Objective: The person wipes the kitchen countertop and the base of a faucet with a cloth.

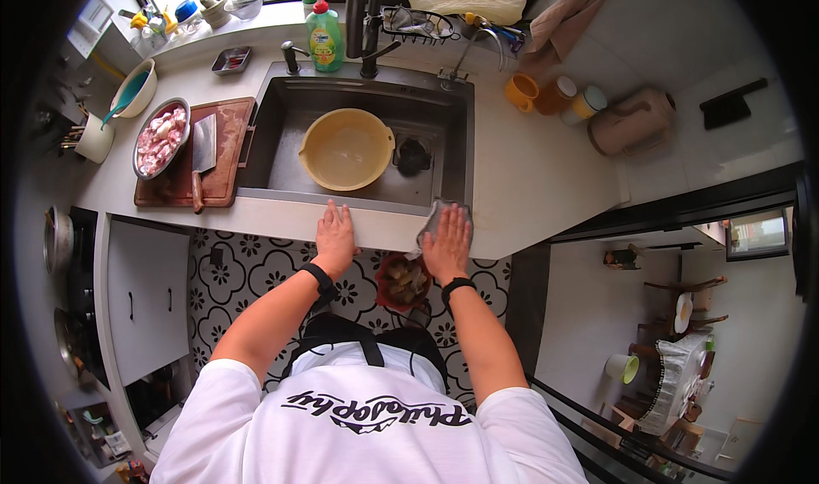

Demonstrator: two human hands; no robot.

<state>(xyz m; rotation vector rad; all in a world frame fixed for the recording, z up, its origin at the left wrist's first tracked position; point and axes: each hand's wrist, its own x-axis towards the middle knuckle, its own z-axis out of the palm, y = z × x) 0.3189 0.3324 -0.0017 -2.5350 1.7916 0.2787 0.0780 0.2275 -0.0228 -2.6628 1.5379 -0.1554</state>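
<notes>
My right hand [450,244] holds a grey cloth [427,225] flat against the counter's front strip, near the sink's right front corner. To the left, my left hand [335,238] rests its fingertips on the same strip, fingers slightly apart and holding nothing. Beyond both hands is a dark steel sink [281,186]. In it sits a yellow plastic basin [347,148] with a pouring lip; a little liquid seems to lie at its bottom. Right of the basin, the drain [413,156] holds a dark strainer.
Left of the sink, a cleaver [205,145] lies on a wooden cutting board [230,126], beside a metal bowl of raw meat [161,140]. A green soap bottle [326,39] stands behind the sink. Below the counter, a red bin [402,282] holds scraps. An electric kettle [630,122] stands far right.
</notes>
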